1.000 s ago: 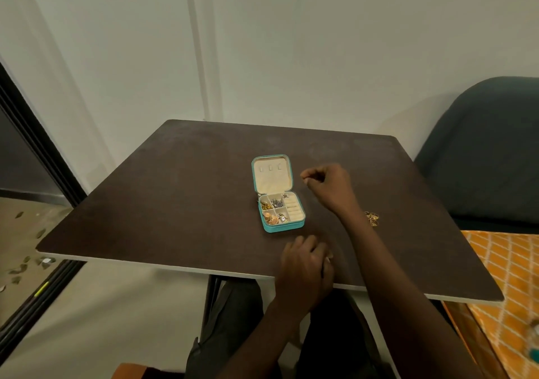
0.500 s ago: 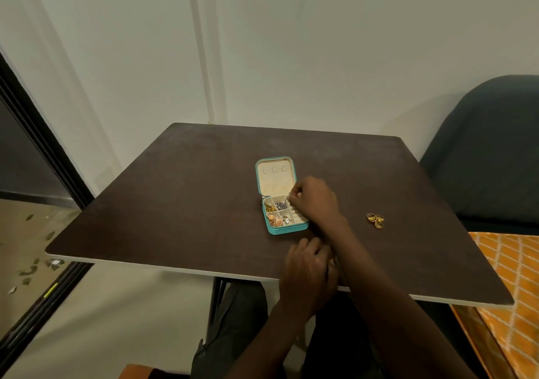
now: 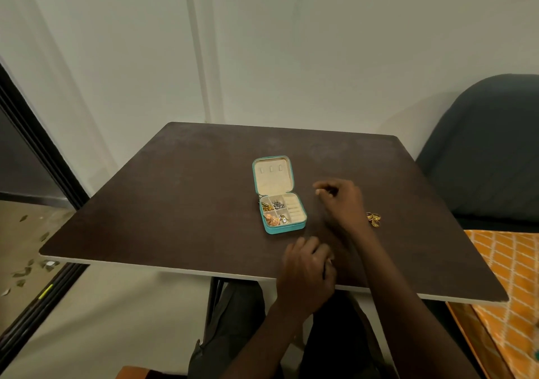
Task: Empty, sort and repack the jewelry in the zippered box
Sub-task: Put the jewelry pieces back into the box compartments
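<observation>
Item one: a teal zippered jewelry box (image 3: 280, 196), lying open just right of the frame's centre on a dark brown table (image 3: 175, 198). I see its lid (image 3: 272, 176) folded back flat toward the upper part of the frame, with a cream lining and three small tabs. The tray holds gold pieces and dark silvery pieces in the two upper-left compartments, and rose-gold pieces (image 3: 271, 219) with a small silver item in the lower-left ones. The cream ring rolls on its right side look bare.

Item two: a small cluster of gold rings (image 3: 373, 219), on the table right of centre, well apart from the box.

Item three: the right hand (image 3: 341, 201), between box and rings, raised slightly above the table. I note its fingertips drawn together in a pinch; the motion blur keeps me from telling whether anything is held.

Item four: the left hand (image 3: 306, 270), lower centre, resting at the table's near edge with fingers loosely curled, empty so far as I can see.

Surroundings: dark chair (image 3: 481, 151) at right, orange patterned cloth (image 3: 507, 291) at lower right.
</observation>
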